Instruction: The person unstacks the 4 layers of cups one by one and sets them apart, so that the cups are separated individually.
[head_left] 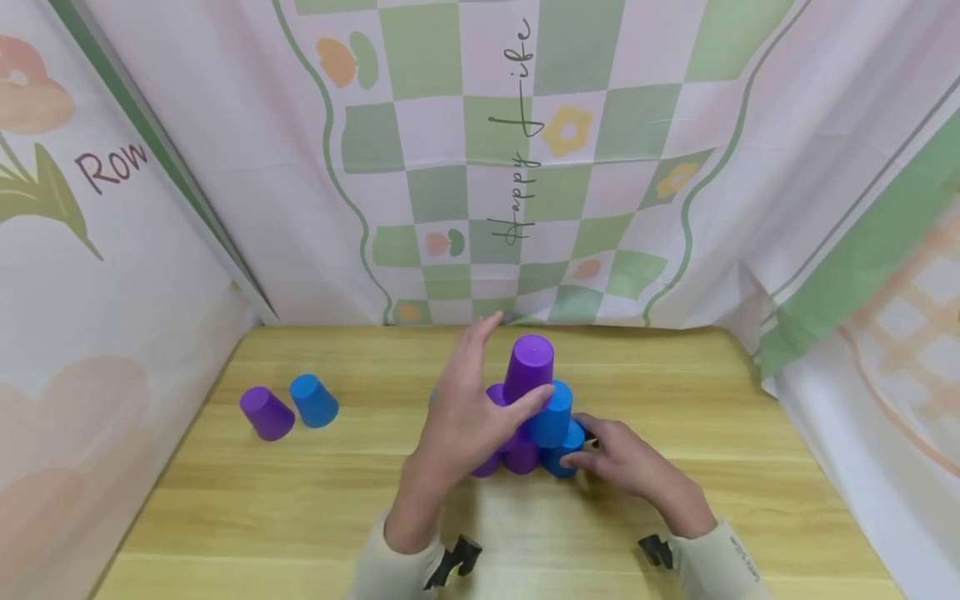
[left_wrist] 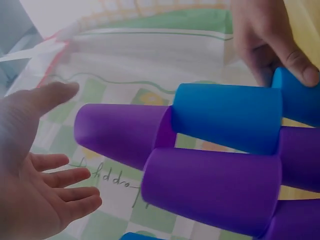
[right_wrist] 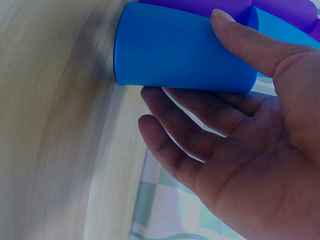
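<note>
Purple and blue cups stand upside down in a pyramid. At its peak sits a purple cup [head_left: 531, 367]; a blue cup [head_left: 551, 415] and another purple cup [left_wrist: 212, 190] bear it. My left hand [head_left: 465, 425] is spread beside the top cup, fingers extended; the left wrist view has a gap between this hand and that cup. At the bottom right corner, my right hand [head_left: 626, 458] holds a blue cup [right_wrist: 185, 47], thumb on one side and fingers on the other. Part of the pyramid's left side is hidden behind my left hand.
Off to the left on the wooden table [head_left: 300, 508] stand one more purple cup [head_left: 267, 413] and one more blue cup [head_left: 313, 401], side by side. A checked cloth [head_left: 498, 133] hangs behind the table, with further cloth at both sides.
</note>
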